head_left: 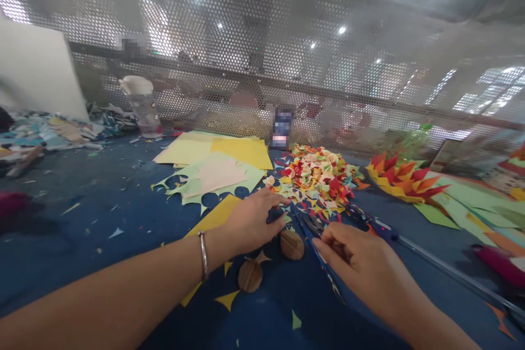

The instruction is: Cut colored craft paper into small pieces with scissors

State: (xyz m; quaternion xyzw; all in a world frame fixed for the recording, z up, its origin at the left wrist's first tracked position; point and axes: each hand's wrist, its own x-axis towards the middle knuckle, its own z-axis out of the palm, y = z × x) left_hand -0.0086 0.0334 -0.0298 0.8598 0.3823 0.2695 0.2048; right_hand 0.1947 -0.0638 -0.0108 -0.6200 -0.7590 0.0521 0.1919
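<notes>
My left hand (pixel 258 219), a silver bangle on its wrist, hovers low with thumb and index finger apart, at the near edge of a heap of cut paper pieces (pixel 324 175). Under its wrist lies a yellow paper sheet (pixel 217 213). My right hand (pixel 359 254) has curled fingers, and a dark pointed metal tool, seemingly scissors (pixel 314 225), sticks out from them. A slim blue tool (pixel 322 262) runs beneath the thumb; whether it is gripped I cannot tell. Between the hands are a round wooden disc (pixel 292 245) and, nearer me, a second wooden disc (pixel 250 276).
Scalloped, cut-out green paper (pixel 217 175) lies before stacked yellow sheets (pixel 241 150). A phone (pixel 281 127) stands behind. At right are a folded red-orange-yellow paper piece (pixel 404 178) and a long rod (pixel 443 260). A lidded cup (pixel 143 109) stands left, near a perforated metal screen (pixel 229 38).
</notes>
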